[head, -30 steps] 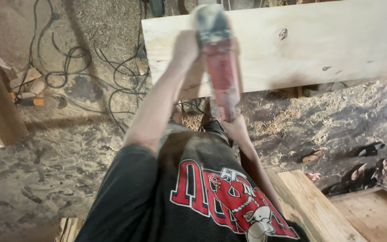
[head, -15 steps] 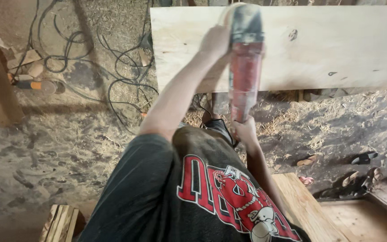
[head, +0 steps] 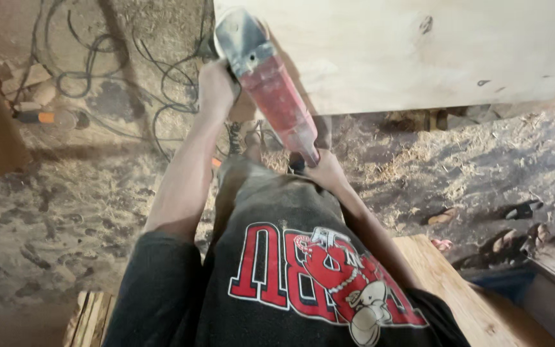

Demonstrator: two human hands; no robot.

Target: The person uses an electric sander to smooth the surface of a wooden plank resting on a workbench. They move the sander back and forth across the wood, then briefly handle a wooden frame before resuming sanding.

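Gripping the red power tool [head: 271,96] with 2 hands: left hand [head: 216,87] wrapped near its head at 11 o'clock, right hand [head: 325,172] clenched on the tail, over our plywood sheet [head: 419,51].

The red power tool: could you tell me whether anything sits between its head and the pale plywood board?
Nothing visible does. The red power tool, held by the left hand and right hand, has its grey head at the plywood board's left edge.
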